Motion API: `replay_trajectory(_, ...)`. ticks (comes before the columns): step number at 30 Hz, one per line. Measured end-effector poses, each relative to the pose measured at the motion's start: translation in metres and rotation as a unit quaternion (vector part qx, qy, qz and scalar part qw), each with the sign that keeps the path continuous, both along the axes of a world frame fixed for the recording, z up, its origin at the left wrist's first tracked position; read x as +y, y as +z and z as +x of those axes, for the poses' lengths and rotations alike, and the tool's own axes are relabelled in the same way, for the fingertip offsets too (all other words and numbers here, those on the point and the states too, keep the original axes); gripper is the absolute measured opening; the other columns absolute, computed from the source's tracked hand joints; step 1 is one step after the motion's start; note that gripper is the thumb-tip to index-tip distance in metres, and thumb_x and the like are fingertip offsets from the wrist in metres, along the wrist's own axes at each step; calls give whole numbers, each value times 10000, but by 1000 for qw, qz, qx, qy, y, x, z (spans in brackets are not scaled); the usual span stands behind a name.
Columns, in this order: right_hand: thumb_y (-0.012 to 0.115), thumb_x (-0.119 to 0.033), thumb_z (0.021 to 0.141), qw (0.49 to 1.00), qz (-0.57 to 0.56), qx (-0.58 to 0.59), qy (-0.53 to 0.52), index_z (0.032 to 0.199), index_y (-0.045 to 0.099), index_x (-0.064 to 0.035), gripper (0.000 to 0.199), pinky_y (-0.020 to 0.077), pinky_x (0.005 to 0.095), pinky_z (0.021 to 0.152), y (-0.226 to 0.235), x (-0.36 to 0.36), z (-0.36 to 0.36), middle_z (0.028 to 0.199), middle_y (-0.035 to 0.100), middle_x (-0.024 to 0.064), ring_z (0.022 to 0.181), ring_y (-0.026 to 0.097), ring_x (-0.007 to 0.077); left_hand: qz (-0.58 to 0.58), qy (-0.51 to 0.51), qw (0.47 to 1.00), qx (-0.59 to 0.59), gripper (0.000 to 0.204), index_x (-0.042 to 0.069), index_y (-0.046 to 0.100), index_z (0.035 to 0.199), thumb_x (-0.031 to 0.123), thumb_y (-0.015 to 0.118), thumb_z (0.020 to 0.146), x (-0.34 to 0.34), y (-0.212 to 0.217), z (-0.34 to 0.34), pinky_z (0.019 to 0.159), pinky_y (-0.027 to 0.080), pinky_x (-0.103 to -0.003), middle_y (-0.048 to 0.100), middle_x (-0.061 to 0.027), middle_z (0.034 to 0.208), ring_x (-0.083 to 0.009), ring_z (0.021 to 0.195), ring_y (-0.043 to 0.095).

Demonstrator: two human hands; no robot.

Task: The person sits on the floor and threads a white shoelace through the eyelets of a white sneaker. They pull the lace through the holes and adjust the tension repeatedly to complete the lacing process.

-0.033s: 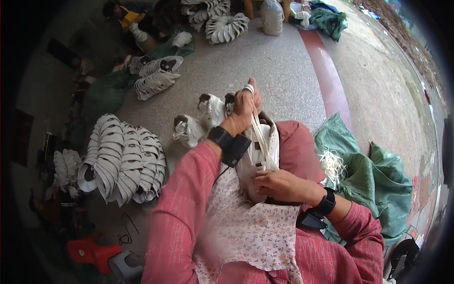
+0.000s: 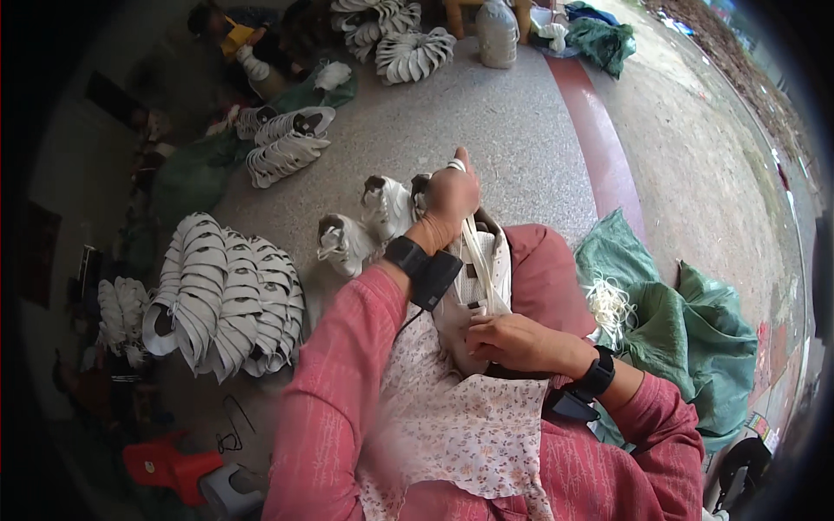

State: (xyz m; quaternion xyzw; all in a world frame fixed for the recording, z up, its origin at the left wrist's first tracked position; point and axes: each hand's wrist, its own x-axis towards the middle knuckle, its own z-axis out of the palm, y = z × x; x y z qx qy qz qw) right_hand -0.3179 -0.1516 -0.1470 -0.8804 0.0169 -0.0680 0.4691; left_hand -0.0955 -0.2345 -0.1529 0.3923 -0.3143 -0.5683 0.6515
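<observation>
A white shoe (image 2: pixel 501 260) lies in my lap against my pink trouser leg. Pale shoelace strands (image 2: pixel 475 247) stretch along its opening between my two hands. My left hand (image 2: pixel 452 198) is closed on the shoelace at the far end, with a loop round a finger. Nearer to me, my right hand (image 2: pixel 514 340) is closed by the shoe's lower end, where the strands run into its fingertips; its exact grip is partly hidden. Two more white shoes, a near one (image 2: pixel 343 243) and a farther one (image 2: pixel 387 207), stand on the floor left of my left hand.
Stacked white shoe uppers (image 2: pixel 226 295) fill the left floor, with more bundles (image 2: pixel 415 54) farther off. Green sacks (image 2: pixel 695 339) and a tangle of white laces (image 2: pixel 611 306) lie at my right. A red plastic stool (image 2: pixel 169 464) is at lower left; a person (image 2: pixel 234 39) sits far left.
</observation>
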Motion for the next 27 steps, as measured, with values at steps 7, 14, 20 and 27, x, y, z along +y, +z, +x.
replay_trajectory(7,668,-6,873,983,171,-70,0,1028,677,3,156,540,343,832,1,-12,-17,1068,725,119,914,700,255,-38,-50,982,-178,614,139,371,621,559,330,1067,28,53,-2,492,268,-266,339,35,562,-99,512,319)
replay_trajectory(14,636,-66,977,906,385,-35,-175,1155,684,29,208,539,278,797,70,-32,-91,1001,736,71,883,689,138,-144,-250,892,-348,632,73,536,691,528,329,1077,129,156,-47,570,371,-264,513,-12,656,-115,608,483)
replay_trajectory(20,631,-86,958,913,21,-92,-397,1175,675,-13,233,537,337,816,37,-71,-91,1007,726,95,905,688,197,-316,-346,827,-310,545,15,537,723,403,405,1082,145,198,-103,584,418,-330,530,-73,682,-189,625,528)
replay_trajectory(27,658,-34,867,947,-224,-168,-157,1086,687,-73,225,499,380,841,42,-39,9,1037,643,125,932,620,309,-400,-303,789,-353,422,11,551,734,322,571,1018,149,234,-120,568,404,-360,523,-84,700,-247,631,520)
